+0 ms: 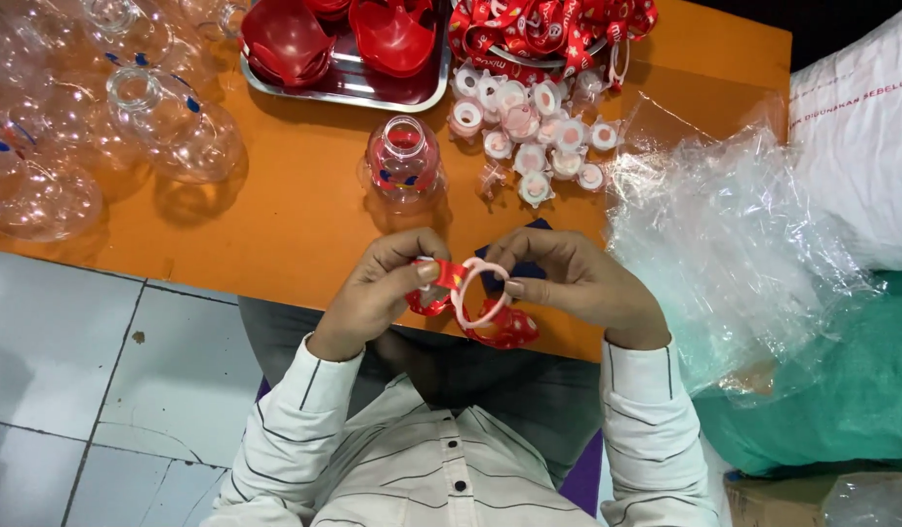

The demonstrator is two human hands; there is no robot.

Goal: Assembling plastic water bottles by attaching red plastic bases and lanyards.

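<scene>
Both hands meet at the table (304, 234) edge, left hand (378, 288) pinching the strap (441, 283), right hand (568, 278) fingers closed on the ring (478, 293), apparently to thread them.

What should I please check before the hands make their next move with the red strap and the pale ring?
1. Left hand grips the red strap: ok.
2. Right hand pinches the pale pink ring: ok.
3. Strap passes through the ring: cannot tell, fingers cover the join.
4. Small clear bottle stands upright on the orange table, apart from both hands: ok.
5. Spare pale caps lie beyond the hands on the table: ok.
6. Loose plastic wrap stays off the strap: ok, it lies to the right.
</scene>
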